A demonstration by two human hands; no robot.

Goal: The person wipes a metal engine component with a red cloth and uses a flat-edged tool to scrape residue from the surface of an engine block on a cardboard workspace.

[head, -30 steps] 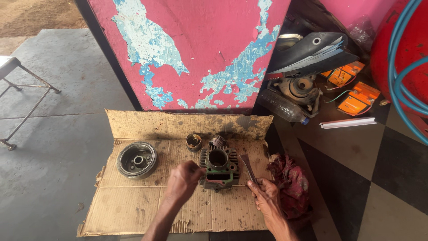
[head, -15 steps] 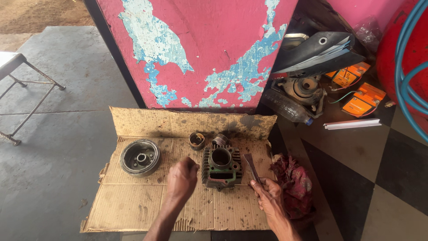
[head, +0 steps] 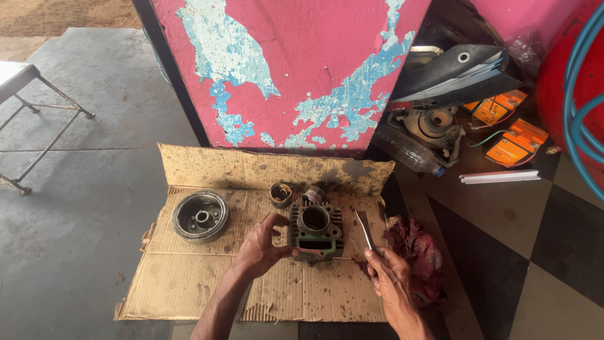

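With the left hand (head: 261, 247) gripping the finned engine cylinder (head: 316, 232) on the cardboard (head: 189, 283), the right hand (head: 391, 280), closed around a flat scraper (head: 363, 231) beside it, should work flat and gently.

The left hand (head: 261, 244) covers the near-left corner of the finned cylinder block (head: 316, 230), both forearms run off the bottom edge, and the blue hose (head: 582, 119) and red tank (head: 560, 75) are cropped at the right.
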